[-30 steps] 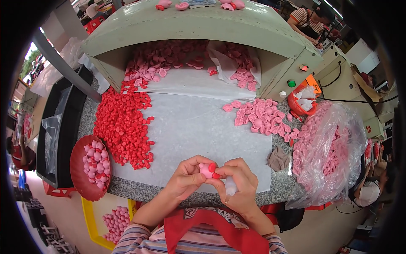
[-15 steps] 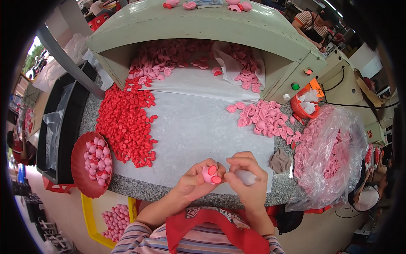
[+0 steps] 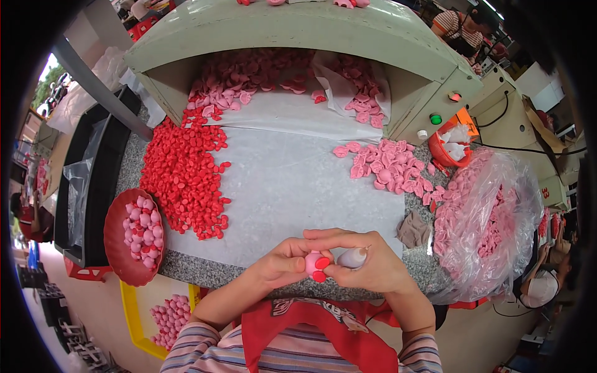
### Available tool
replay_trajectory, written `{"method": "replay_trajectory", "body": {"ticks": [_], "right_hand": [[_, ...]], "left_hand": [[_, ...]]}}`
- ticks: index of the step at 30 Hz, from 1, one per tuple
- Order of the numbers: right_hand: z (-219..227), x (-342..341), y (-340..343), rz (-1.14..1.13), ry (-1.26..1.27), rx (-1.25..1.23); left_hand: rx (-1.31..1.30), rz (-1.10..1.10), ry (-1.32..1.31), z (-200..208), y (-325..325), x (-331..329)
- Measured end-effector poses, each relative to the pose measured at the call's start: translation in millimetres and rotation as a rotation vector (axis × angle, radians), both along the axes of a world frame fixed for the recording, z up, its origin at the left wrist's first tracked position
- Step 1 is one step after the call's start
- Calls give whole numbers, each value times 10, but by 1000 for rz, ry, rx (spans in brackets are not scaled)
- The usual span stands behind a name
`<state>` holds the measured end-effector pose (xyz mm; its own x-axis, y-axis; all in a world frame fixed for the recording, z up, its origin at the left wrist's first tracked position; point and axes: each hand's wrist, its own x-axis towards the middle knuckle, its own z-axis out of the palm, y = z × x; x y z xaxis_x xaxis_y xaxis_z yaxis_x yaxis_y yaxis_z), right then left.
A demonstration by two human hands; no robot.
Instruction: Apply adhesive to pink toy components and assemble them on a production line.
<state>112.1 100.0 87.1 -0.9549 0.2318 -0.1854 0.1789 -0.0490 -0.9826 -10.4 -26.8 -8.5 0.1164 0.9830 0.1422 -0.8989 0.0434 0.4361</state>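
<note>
Low at the bench's near edge, my left hand (image 3: 285,263) pinches a small round pink toy part (image 3: 313,265) with two red oval pieces on it. My right hand (image 3: 379,264) is curled round a small whitish, translucent squeeze bottle (image 3: 353,257). Its thumb and fingertips meet the toy part's right side, beside the red ovals. The bottle's tip is hidden by my fingers. Beyond my hands, loose red oval pieces (image 3: 183,180) are heaped at the left. Pink shell-like pieces (image 3: 388,166) lie scattered at the right.
White paper (image 3: 280,186) covers the bench under a pale green hooded machine (image 3: 292,31). A red bowl (image 3: 115,248) of pink parts stands left, above a yellow tray (image 3: 130,311). At right are a grey cloth (image 3: 413,230), a plastic bag (image 3: 516,217) and an orange basket (image 3: 444,154).
My right hand has turned and moved in, its fingers now reaching left over the toy part and touching it. The toy part has shifted slightly right and down in the left hand.
</note>
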Motion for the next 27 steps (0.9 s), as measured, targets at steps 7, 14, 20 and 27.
{"method": "replay_trajectory", "body": {"ticks": [7, 14, 20, 27], "right_hand": [[-21, 54, -20, -45, -14, 28], [-104, 138, -16, -28, -48, -65], [-90, 153, -54, -22, 67, 87], [-85, 104, -208, -406, 268, 349]], "left_hand": [[-46, -57, -13, 13, 29, -17], [-103, -160, -36, 130, 51, -35], [-64, -223, 44, 50, 22, -92], [58, 32, -146, 149, 66, 91]]}}
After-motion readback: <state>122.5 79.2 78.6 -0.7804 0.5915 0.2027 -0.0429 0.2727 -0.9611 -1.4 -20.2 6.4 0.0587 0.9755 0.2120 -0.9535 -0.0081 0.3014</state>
